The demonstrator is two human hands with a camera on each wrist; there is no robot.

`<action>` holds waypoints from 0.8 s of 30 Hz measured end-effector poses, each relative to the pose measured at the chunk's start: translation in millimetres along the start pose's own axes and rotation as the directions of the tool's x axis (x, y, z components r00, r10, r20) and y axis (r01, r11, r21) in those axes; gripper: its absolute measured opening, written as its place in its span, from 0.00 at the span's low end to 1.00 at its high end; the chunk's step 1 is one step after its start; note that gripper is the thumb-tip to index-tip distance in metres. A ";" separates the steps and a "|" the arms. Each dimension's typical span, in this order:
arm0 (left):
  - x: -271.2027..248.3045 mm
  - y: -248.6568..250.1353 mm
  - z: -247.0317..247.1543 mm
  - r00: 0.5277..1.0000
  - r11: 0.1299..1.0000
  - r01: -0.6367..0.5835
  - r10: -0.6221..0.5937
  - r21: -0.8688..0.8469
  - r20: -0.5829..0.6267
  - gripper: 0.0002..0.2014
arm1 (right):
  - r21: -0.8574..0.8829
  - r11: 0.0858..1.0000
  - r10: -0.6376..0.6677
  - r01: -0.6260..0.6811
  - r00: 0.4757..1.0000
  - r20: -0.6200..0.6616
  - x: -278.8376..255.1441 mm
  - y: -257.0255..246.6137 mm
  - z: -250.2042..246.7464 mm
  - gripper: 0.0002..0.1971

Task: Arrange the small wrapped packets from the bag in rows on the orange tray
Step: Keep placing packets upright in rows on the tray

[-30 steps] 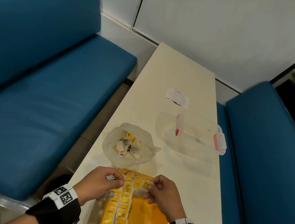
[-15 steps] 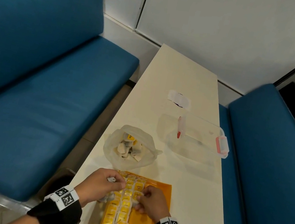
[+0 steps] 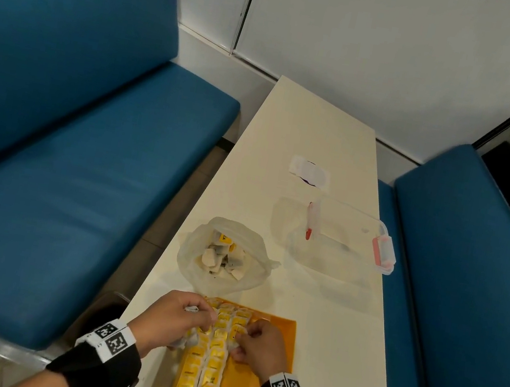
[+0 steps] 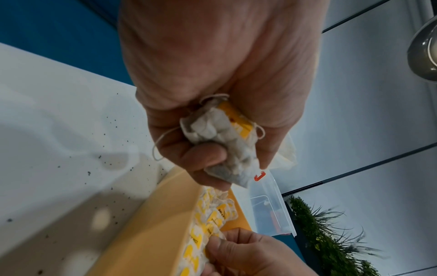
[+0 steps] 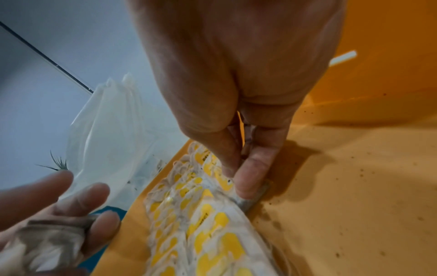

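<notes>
The orange tray [image 3: 278,330] lies at the table's near end, with rows of white packets with yellow tags [image 3: 211,366] along its left side. Behind it the translucent bag [image 3: 253,272] stands open with several packets inside. My left hand [image 3: 202,319] hovers over the tray's far left corner and grips a bundle of packets [image 4: 224,142] in its curled fingers. My right hand [image 3: 238,342] is down on the tray floor beside the rows. Its thumb and forefinger pinch one packet [image 5: 252,198] at the rows' right edge.
A clear plastic box with pink latches [image 3: 345,242] sits on the white table [image 3: 321,356] behind the tray, with a white paper slip [image 3: 309,172] beyond it. Blue benches [image 3: 77,197] [image 3: 463,312] flank the narrow table. Dark crumbs speck the tray floor [image 5: 354,186].
My right hand has moved from the tray's far edge toward me and down to the tray floor beside the rows, with a packet in it. The left hand has barely moved.
</notes>
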State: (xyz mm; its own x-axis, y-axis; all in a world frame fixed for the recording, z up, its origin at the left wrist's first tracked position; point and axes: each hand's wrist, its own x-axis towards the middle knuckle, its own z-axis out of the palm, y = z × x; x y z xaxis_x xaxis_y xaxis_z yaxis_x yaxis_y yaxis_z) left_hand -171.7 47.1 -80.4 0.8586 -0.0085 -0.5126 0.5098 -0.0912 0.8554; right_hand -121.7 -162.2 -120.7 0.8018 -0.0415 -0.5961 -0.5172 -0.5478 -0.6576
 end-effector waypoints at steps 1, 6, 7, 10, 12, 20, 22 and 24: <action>-0.1 0.5 -0.8 1.000 1.000 0.009 -0.009 -0.012 0.009 0.10 | -0.002 1.000 0.001 -0.001 1.000 -0.005 -0.5 -0.6 -0.2 0.07; -1.2 6.1 -5.4 0.993 0.981 0.090 -0.076 -0.171 0.088 0.17 | -0.094 0.995 -0.041 0.035 0.997 -0.069 -9.5 -11.3 -5.5 0.09; -1.5 8.6 -5.1 0.989 0.971 0.123 -0.102 -0.207 0.109 0.20 | -0.154 0.985 -0.094 0.080 0.992 -0.087 -12.4 -14.3 -7.1 0.08; -2.7 15.2 -2.5 0.969 0.928 0.226 -0.184 -0.297 0.164 0.27 | -0.194 0.942 -0.293 0.274 0.953 -0.075 -30.5 -28.5 -9.7 0.05; -3.2 18.0 0.0 0.958 0.900 0.271 -0.217 -0.341 0.187 0.30 | -0.159 0.906 -0.402 0.393 0.915 -0.026 -48.8 -43.8 -8.5 0.05; -1.9 26.0 10.3 0.954 0.910 0.286 -0.242 -0.299 0.175 0.34 | -0.137 0.803 -0.542 0.580 0.807 0.237 -81.6 -72.9 5.3 0.18; -1.6 27.3 11.9 0.956 0.914 0.280 -0.238 -0.294 0.170 0.34 | -0.196 0.773 -0.555 0.604 0.792 0.253 -80.2 -72.6 7.4 0.19; -1.3 27.8 12.8 0.953 0.903 0.287 -0.237 -0.319 0.187 0.33 | -0.237 0.768 -0.539 0.595 0.800 0.263 -79.1 -72.2 9.0 0.17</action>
State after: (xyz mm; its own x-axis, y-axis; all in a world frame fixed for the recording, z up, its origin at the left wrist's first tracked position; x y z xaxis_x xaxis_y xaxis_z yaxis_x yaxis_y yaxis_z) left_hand -159.4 31.9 -56.9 0.6874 -0.1729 -0.7054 0.7244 0.2331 0.6487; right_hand -150.4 -111.9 -30.2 0.8418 0.4817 -0.2434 0.1512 -0.6435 -0.7504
